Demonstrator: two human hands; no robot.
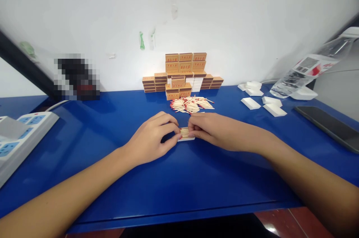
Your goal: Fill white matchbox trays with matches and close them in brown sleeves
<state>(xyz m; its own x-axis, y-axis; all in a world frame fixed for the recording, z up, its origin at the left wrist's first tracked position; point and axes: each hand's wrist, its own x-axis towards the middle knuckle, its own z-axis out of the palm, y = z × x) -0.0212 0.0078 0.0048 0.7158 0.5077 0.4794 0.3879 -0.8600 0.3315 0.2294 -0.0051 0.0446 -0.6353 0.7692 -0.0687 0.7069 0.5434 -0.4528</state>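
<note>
A small white matchbox tray (185, 139) filled with red-tipped matches (184, 132) lies on the blue table in front of me. My left hand (157, 137) grips the tray's left end between thumb and fingers. At the right end, my right hand (209, 129) has its fingertips pinched together over the matches; what is between them is hidden. Just behind the hands spreads a loose pile of matches (190, 104). Beyond it, against the wall, closed matchboxes (185, 66) are stacked in rows, with some white trays (197, 84) among them.
Several white trays (250, 103) lie at the back right, beside a tilted plastic bottle (305, 67). A dark phone (328, 124) rests at the right. On the left are a white power strip (33, 127) and a blurred-out black object (77, 77). The table's front edge (179, 215) is near me.
</note>
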